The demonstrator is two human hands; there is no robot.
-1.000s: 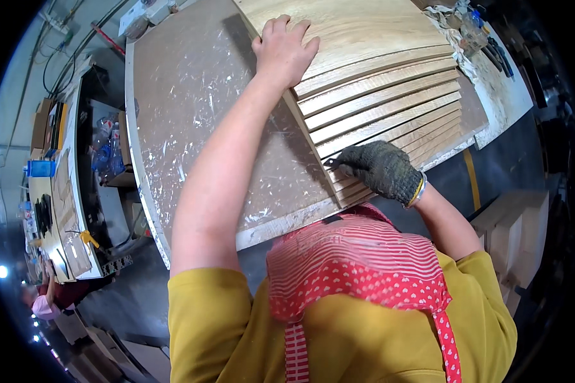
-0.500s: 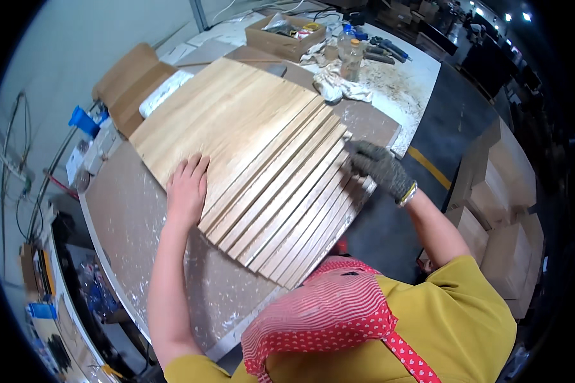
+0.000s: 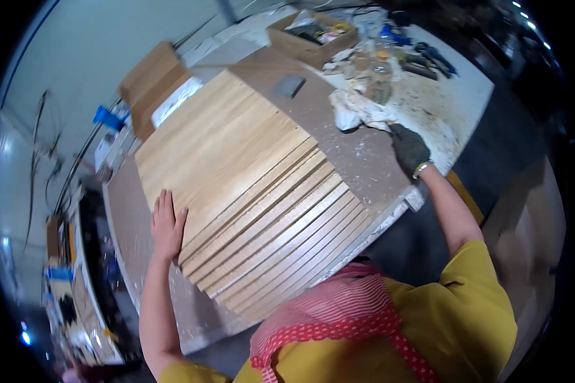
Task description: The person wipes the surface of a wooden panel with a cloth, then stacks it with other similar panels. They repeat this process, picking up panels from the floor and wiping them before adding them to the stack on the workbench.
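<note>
Several light wooden boards (image 3: 212, 140) lie stacked on the table, their near edges fanned out like steps toward me. My bare left hand (image 3: 167, 230) rests flat near the left edge of the top board, fingers stretched out. At the right, my right hand (image 3: 409, 150) wears a dark knit glove. Its fingertips reach the end of a crumpled white cloth (image 3: 358, 110). Blur and the glove hide whether the fingers grip the cloth. A small grey block (image 3: 289, 86) lies on the table beyond the boards.
The brown worktable (image 3: 124, 217) carries pale flecks. At its back stand an open cardboard box (image 3: 150, 83), a carton of small items (image 3: 313, 45) and a clear bottle with an orange cap (image 3: 381, 76). Dark hand tools (image 3: 431, 60) lie back right. Cartons (image 3: 533, 236) stand at the right.
My right hand has left the boards' right edges and moved outward to the white cloth. My left hand stays flat on the top board. The whole view has shifted and tilted.
</note>
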